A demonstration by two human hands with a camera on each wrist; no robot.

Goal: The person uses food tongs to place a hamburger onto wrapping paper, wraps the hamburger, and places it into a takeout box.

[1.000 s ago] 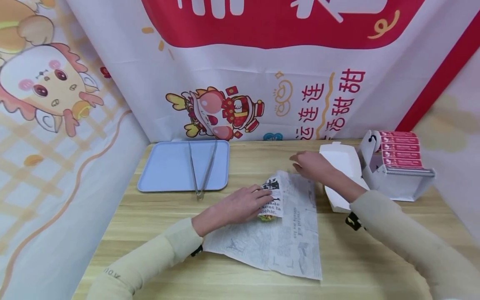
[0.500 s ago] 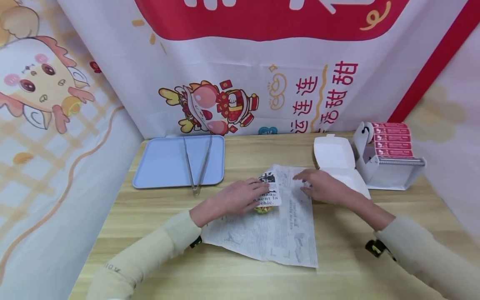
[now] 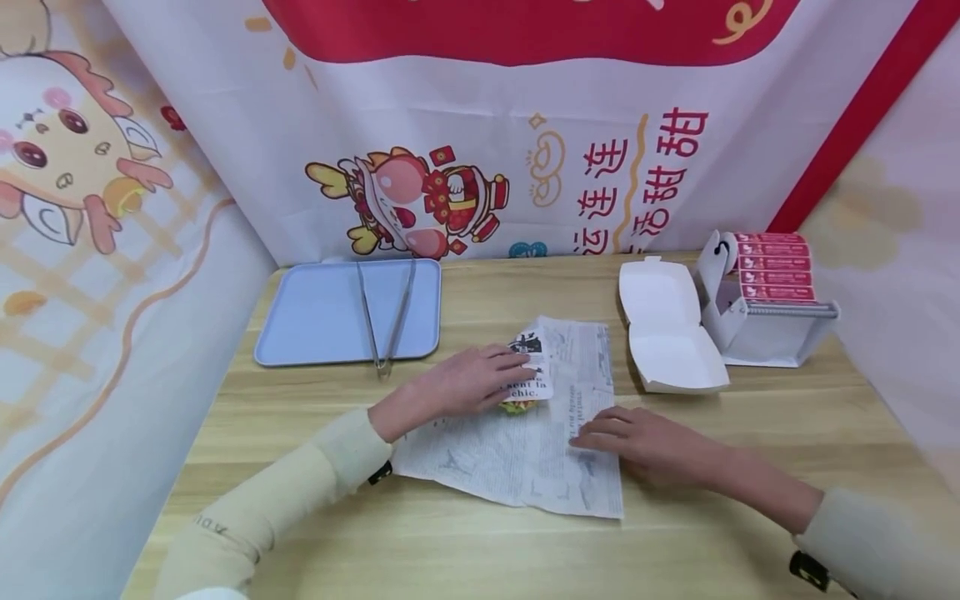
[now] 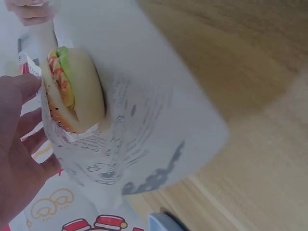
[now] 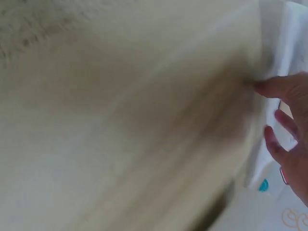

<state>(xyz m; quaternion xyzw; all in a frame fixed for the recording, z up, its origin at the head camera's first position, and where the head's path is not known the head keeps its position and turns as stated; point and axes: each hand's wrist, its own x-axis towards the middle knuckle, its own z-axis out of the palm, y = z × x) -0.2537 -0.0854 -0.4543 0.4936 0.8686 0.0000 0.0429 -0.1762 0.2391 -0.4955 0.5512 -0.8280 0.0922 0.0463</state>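
A hamburger (image 4: 82,89) with lettuce and sauced filling lies on a printed wrapping paper (image 3: 525,467), one flap of the paper (image 3: 534,379) folded over its top. My left hand (image 3: 468,379) holds this flap against the hamburger, its fingers curved over the paper. In the left wrist view, the bun's cut side and filling show between the paper edges. My right hand (image 3: 648,442) is over the paper's right edge, thumb and fingers apart, with nothing held. The right wrist view has this hand (image 5: 293,115) beside the white paper edge, partly blurred.
An open white takeaway box (image 3: 667,325) stands at the back right, beside a dispenser (image 3: 772,333) with a roll of red labels (image 3: 776,267). At the back left lies a blue tray (image 3: 315,312), with metal tongs (image 3: 382,367) resting across its front edge.
My right hand has come back from near the white box, nearer and down to the paper's right edge. My left hand stays on the folded flap. The head view has shifted slightly.
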